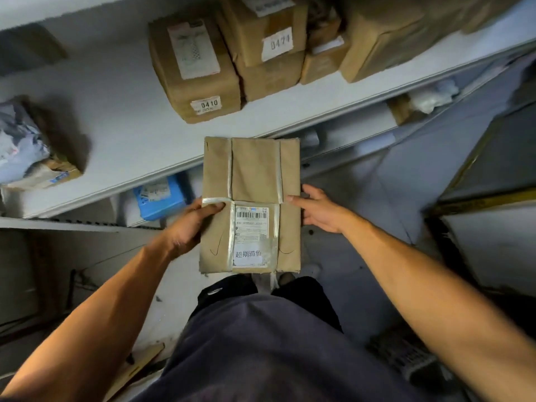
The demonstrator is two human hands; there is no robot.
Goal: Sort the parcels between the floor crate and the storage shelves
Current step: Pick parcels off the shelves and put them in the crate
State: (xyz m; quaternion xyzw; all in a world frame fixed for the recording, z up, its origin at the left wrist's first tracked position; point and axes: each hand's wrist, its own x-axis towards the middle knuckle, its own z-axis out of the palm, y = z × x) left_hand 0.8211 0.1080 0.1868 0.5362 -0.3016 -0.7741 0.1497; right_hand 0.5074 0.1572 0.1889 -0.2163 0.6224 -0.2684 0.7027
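Note:
A flat brown cardboard parcel (251,181) with clear tape and a white barcode label is held level in front of me, its far end just below the white shelf edge (162,172). My left hand (190,224) grips its left edge, thumb lying on the top face. My right hand (319,208) holds the right edge, thumb on top and fingers underneath. A dark slatted crate (406,355) shows on the floor at the lower right, partly behind my right arm.
On the shelf stand brown boxes labelled 0410 (197,74) and 0471 (266,33), with more boxes to the right. A crumpled grey bag parcel (26,149) lies at the shelf's left. A blue parcel (159,197) sits on the lower shelf. Flattened cardboard (136,369) lies on the floor.

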